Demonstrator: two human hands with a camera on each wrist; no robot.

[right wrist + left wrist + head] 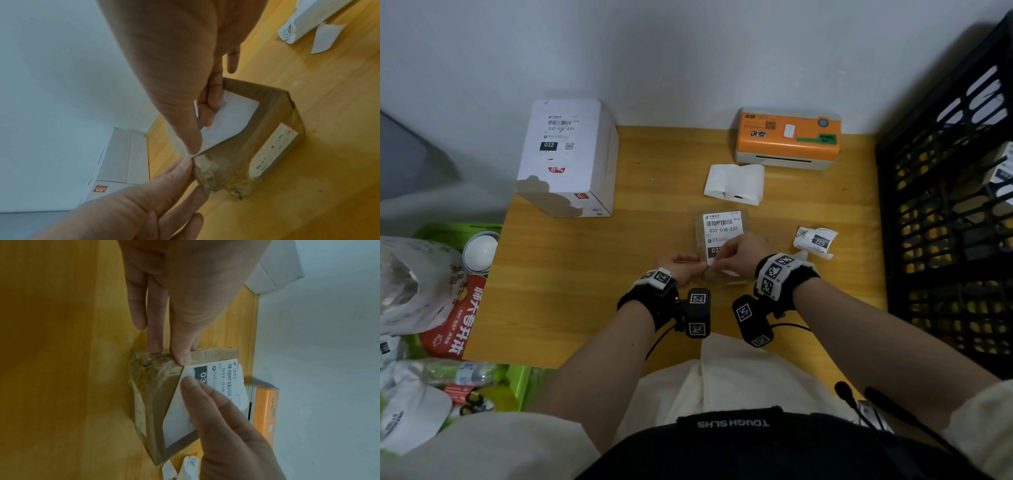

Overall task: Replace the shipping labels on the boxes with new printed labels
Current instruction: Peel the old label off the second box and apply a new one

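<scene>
Small brown cardboard box (pixel 722 246) sits near the front centre of the wooden table (pixel 592 274), label face up. White shipping label (pixel 722 229), printed 032-038-E01, lies on its top; far part looks flat against the cardboard, near corner is lifted and folded, white underside showing in both wrist views.

Right hand (pixel 739 253): thumb and forefinger clamped on the lifted near corner of the label. Left hand (pixel 683 269): thumb (pixel 183 352) and one finger pressed straight against the near-left edge of the box, steadying it; remaining fingers extended and loose, nothing gripped.

Near-left corner of the box is torn, with frayed fibres. A narrow white strip is stuck on its side wall.

Elsewhere: tall white box (pixel 566 157), labelled, stands at far left. Orange label printer (pixel 787 138) at far right, with a folded stack of blank labels (pixel 734 185) in front of it. A curled label (pixel 815 241) lies just right of the right wrist.

Step in hand, judged: working one label on the brown box. Cannot tell from the frames whether it is an old one coming off or a new one going down.

Next move, if peeling: keep the box pinned with the left hand, pull low and slowly so the label leaves whole. If applying: lay the corner down, smooth outward.
</scene>
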